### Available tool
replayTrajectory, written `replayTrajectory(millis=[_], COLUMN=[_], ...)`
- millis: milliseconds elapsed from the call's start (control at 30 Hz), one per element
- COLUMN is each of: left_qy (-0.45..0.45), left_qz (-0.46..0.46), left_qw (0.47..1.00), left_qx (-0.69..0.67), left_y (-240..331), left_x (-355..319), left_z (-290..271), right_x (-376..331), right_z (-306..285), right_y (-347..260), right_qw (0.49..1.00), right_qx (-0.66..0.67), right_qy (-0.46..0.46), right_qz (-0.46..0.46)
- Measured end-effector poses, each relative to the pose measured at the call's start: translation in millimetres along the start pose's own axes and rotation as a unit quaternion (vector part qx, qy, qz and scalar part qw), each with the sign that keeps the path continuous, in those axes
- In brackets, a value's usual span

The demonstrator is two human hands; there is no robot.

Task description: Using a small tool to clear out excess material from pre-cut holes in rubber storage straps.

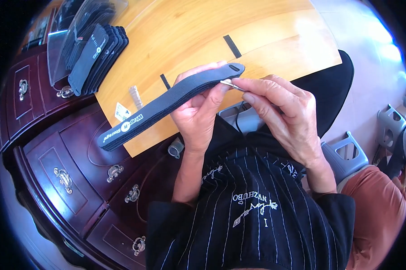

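Note:
A stack of long dark grey straps with white print (158,103) lies across my left hand (193,121). The fingers wrap round it near its slotted end, and the thumb presses on the side facing me. The other end of the stack slants down to the left over the table edge. My right hand (290,114) pinches a small, thin, silvery metal piece (232,85) between thumb and forefinger. Its tip meets my left thumb at the edge of the straps, just below the slot. Exactly what kind of piece it is cannot be made out.
More dark straps (99,58) are piled on the left of the wooden table (176,31). Short black strips (232,46), a clear plastic strip (134,96) and a white label (121,111) lie there too. Dark drawers (68,157) stand left; grey plastic stools (345,155) stand right.

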State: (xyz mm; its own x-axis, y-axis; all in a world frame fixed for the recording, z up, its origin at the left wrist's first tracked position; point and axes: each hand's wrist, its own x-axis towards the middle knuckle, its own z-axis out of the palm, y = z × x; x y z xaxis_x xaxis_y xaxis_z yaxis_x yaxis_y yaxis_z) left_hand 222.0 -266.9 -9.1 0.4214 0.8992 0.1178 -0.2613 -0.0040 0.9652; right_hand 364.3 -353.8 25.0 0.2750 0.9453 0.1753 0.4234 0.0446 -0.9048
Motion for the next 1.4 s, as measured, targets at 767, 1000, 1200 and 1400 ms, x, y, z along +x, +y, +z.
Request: replayTrajectory(millis=[767, 1000, 1200, 1400], left_qy=[-0.020, 0.000, 0.032, 0.023], left_qz=[0.192, 0.275, 0.263, 0.288], left_qw=[0.969, 0.925, 0.902, 0.906], left_qx=[0.156, 0.263, 0.341, 0.308], left_y=[-15.6, -14.5, -8.1, -9.3], left_x=[5.1, 4.3, -4.0, 2.6], left_z=[-13.6, -9.7, -14.0, -17.5], right_x=[-3.6, -4.1, -2.4, 0.0], right_z=[7.7, 15.4, 19.7, 36.0], right_y=[-1.8, -4.7, -6.9, -1.6], right_qw=[0.975, 0.998, 0.878, 0.996], right_qx=[0.179, 0.025, 0.397, 0.014], right_qy=[-0.019, 0.044, -0.011, 0.082], right_qz=[0.133, 0.020, 0.267, 0.024])
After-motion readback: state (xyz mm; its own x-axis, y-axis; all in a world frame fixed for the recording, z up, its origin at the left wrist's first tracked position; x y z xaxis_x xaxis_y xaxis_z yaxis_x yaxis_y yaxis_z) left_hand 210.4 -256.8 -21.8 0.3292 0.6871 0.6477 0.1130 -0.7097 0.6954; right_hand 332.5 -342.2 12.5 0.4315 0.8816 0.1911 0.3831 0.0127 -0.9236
